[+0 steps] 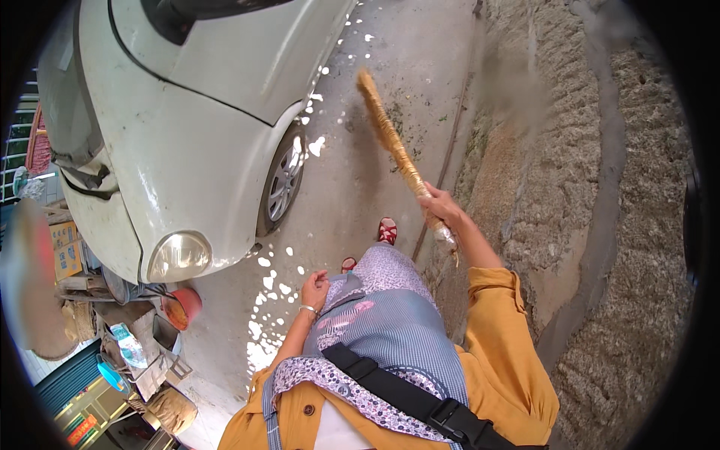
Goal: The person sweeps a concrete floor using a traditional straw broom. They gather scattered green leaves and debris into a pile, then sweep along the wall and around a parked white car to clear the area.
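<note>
A long tan straw broom [393, 141] slants out ahead of me over the concrete, and its far end is slightly blurred. My right hand [442, 206] is wrapped round its handle, close to the butt, where a pale shiny wrapping shows. Beneath the broom, dark debris and small leaf bits [409, 120] lie scattered on the ground. My left hand [316, 289] hangs beside my striped apron [390, 315], fingers loosely curled, with nothing visible in it. A bracelet circles that wrist.
A pale car [195, 127] stands close on my left, its front wheel [283, 180] beside the path. A rough stone wall [570, 187] rises on the right. At the lower left are a red bucket [182, 308], cardboard, a blue basin [112, 373] and other clutter.
</note>
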Demonstrator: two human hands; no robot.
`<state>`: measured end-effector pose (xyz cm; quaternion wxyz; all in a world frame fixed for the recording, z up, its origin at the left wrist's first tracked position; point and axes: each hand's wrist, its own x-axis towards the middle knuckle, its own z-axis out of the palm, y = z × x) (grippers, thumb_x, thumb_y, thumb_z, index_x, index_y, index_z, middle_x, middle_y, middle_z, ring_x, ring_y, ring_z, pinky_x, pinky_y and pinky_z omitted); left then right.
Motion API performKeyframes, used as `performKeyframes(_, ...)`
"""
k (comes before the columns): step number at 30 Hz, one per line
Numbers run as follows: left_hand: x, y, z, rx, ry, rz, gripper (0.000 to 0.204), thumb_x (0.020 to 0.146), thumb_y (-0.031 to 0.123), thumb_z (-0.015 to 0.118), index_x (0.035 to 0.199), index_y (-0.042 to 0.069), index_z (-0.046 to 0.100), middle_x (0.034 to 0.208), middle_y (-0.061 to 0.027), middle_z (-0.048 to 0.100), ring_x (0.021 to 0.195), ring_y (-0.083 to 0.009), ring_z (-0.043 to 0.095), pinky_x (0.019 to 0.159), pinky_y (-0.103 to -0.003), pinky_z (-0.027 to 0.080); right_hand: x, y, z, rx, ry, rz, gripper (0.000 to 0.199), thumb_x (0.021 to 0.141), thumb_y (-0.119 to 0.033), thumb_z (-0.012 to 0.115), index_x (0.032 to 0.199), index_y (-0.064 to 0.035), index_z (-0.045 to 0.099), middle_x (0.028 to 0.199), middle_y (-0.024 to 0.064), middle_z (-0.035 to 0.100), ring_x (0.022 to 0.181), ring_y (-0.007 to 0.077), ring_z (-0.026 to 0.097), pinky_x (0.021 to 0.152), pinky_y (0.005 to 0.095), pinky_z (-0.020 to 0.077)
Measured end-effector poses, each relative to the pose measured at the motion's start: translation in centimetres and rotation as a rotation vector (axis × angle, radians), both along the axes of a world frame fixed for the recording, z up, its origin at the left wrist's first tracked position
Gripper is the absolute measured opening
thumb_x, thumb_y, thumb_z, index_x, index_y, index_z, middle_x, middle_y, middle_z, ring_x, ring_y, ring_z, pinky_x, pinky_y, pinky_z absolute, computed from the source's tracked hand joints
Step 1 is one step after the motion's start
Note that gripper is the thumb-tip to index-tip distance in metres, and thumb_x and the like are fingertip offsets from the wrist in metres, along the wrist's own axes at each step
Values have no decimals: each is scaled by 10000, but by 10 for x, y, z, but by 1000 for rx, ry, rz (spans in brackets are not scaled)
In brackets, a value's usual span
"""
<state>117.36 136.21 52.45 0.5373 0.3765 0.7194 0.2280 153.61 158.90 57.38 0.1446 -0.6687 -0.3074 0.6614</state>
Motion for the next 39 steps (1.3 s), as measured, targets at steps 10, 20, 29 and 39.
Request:
performKeyframes(10,30,70,17,69,-84,-62,294,793,28,559,1080,-34,534,924,-105,589,771,-137,603,719,-250,513,-15,83,-45,-250,206,100,638,790,-177,621,1358,-178,331,668,82,515,447,186,516,371,338,447)
performKeyframes(20,33,135,49,-151,-534,-123,361,880,177,540,1179,-10,464,1067,-114,547,899,-182,593,744,-292,519,-91,47,-26,20,412,-550,739,788,-160,638,1364,-106,178,668,77,482,442,186,509,362,333,454)
performKeyframes(29,-14,227,157,-483,-744,-210,738,819,125,577,1401,125,123,934,-53,560,517,-61,446,358,-147,294,-257,15,27,-109,378,-1177,264,801,-154,600,941,-12,427,692,115,507,501,216,535,413,338,477)
performKeyframes(39,-64,273,153,-459,-428,-250,701,708,49,571,1354,75,300,644,-32,495,402,-56,341,335,-203,241,-322,35,-21,-271,690,-1172,259,810,-133,565,1015,-48,432,846,100,511,769,198,561,597,370,498)
